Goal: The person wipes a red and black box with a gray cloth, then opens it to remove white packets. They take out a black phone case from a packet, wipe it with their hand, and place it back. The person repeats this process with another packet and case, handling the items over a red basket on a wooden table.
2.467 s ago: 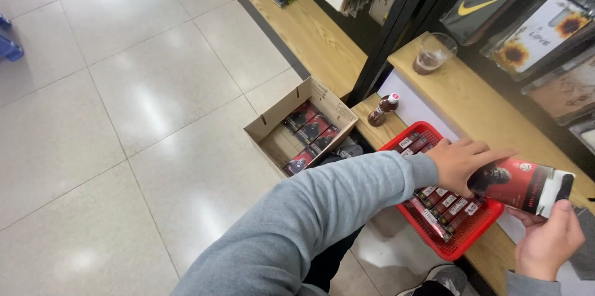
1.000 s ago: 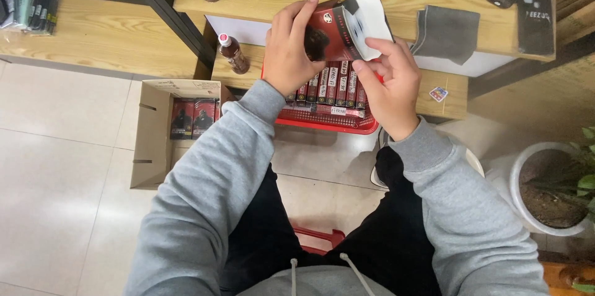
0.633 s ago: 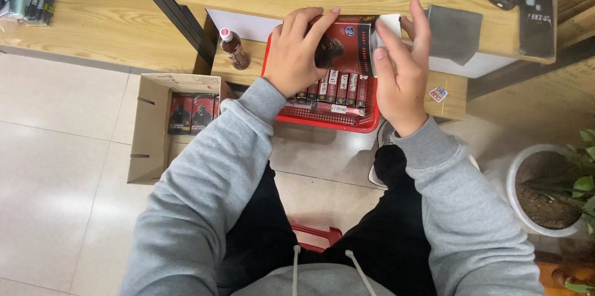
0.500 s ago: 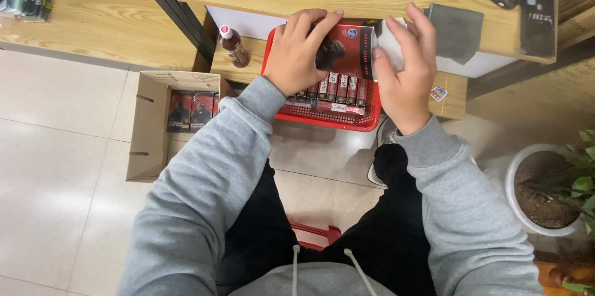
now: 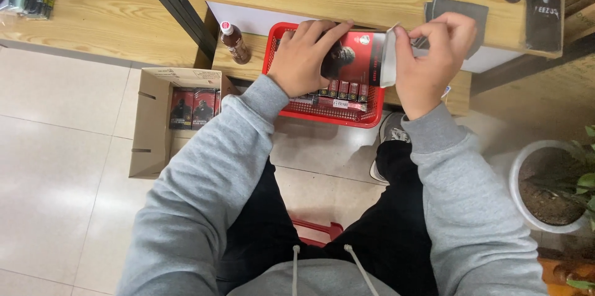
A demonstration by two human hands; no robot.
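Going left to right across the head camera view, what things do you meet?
Cardboard box on the floor → small brown bottle → left hand → red carton it holds → right hand → potted plant.

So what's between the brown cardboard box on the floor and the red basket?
In the head view, a small dark bottle with a white cap stands on the low wooden shelf between the open cardboard box and the red plastic basket.
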